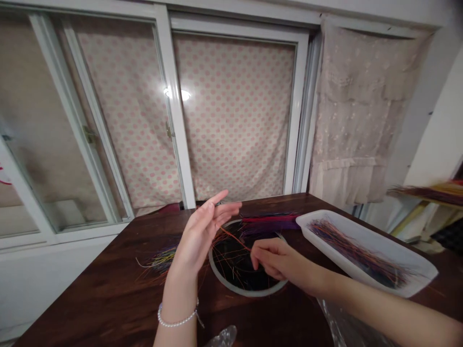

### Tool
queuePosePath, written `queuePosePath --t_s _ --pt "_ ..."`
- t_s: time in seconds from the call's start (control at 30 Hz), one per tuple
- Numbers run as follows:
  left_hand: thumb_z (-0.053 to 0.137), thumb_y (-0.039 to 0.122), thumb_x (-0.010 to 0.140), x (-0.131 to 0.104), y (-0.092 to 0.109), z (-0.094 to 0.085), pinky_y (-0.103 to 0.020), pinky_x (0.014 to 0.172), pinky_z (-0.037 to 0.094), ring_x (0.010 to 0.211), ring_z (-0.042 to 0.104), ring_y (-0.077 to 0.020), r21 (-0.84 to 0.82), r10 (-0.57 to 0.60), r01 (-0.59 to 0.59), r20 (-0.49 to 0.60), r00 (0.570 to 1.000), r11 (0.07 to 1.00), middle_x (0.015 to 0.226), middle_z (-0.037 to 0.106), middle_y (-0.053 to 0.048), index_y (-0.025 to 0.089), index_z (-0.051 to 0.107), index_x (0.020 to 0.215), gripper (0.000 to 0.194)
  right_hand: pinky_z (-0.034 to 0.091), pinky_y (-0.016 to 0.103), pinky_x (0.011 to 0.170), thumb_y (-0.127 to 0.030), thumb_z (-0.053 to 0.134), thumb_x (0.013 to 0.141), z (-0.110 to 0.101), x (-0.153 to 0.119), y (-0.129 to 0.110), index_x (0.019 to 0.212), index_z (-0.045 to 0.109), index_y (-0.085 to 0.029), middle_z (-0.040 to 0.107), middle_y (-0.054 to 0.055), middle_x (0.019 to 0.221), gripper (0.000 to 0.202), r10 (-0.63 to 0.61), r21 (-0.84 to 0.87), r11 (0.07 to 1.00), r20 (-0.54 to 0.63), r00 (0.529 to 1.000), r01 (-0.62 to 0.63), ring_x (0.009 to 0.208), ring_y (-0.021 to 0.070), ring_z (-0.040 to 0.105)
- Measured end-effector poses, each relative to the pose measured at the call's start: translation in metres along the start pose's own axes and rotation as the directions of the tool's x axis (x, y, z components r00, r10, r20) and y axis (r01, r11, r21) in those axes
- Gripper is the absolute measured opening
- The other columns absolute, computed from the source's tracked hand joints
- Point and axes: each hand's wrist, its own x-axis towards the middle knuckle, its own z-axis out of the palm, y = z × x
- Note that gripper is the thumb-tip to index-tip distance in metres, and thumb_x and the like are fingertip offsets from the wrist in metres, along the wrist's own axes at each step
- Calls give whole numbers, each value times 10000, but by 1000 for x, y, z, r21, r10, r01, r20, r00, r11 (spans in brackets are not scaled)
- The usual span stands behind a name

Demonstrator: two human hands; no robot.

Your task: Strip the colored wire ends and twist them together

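Note:
My right hand [271, 260] is closed, pinching one end of a thin orange strand [235, 236] over a dark round plate with a pale rim [249, 292]. The strand slants up and left to the fingers of my left hand [202, 226]. That hand is raised on edge with its fingers stretched out to the right; whether they grip the strand is hidden. More loose orange strands lie across the plate. Left of my left hand, partly behind the wrist, a bunch of multicoloured strands [162, 259] rests on the dark wooden table [108, 284].
A white tray [365, 236] holding mixed strands stands at the right. Red and purple strands [269, 221] lie behind the plate. Clear plastic [223, 336] is at the front edge. More strands [430, 193] sit on a stand at far right. Curtained windows [235, 115] back the table.

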Motion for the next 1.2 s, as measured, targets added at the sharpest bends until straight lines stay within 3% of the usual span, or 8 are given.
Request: queuePosePath --t_s 0.1,0.2,0.33,0.5,0.63,0.9,1.07,1.2 --pt "835 463 726 -1 4 -13 -330 1030 475 1276 588 -248 113 -26 39 -114 993 993 1362 649 -108 228 576 1369 731 180 237 441 -621 511 817 -38 -14 17 721 562 -199 295 -93 473 435 -30 -184 983 -244 969 -15 440 87 251" --pt "866 432 682 -2 14 -28 -367 1100 407 1330 541 -258 243 150 -76 -300 942 967 1373 639 -109 237 561 1373 781 288 260 484 -579 423 855 -98 -37 36 733 553 -211 396 -46 531 409 -75 -360 925 -483 873 -120 493 128 360" --pt "864 444 656 -4 25 -41 -272 813 514 913 688 -197 320 282 -180 -309 908 930 906 761 -63 186 722 929 402 453 316 689 -389 438 947 -174 -73 65 709 583 -193 614 31 711 341 -66 -517 754 -673 737 -405 698 179 567" --pt "814 280 677 -3 23 -39 -231 451 205 463 236 -59 406 516 -367 -364 775 837 458 249 83 185 304 439 570 525 304 703 -307 623 954 -205 -94 101 785 624 -149 627 -19 730 232 68 -564 419 -762 644 -712 661 121 604" --pt "760 170 733 -4 17 -28 -256 497 172 502 186 -72 467 600 -412 -385 701 782 522 167 80 184 188 506 615 527 407 894 -290 597 971 -186 -78 105 1027 658 -145 668 80 1083 166 -35 -640 238 -758 652 -731 997 204 648" --pt "731 213 802 -7 15 -15 -302 542 129 552 164 -97 545 684 -454 -353 639 705 575 149 59 176 194 543 598 552 434 916 -313 607 972 -80 26 83 1120 654 -155 678 73 1147 221 -37 -946 260 -209 977 -193 1025 206 664" --pt "720 175 808 -13 18 -12 -304 540 128 541 163 -91 533 669 -449 -346 658 717 568 150 63 183 183 550 596 550 451 925 -328 616 965 -4 99 90 1169 639 -155 654 90 1208 268 -3 -961 275 22 1000 22 1071 226 648" --pt "697 180 837 -18 22 -13 -297 538 147 541 167 -91 535 644 -416 -357 677 735 569 153 60 170 168 565 595 558 445 909 -330 611 968 11 148 95 1220 617 -161 637 99 1240 303 -9 -955 295 21 1000 23 1072 230 646"
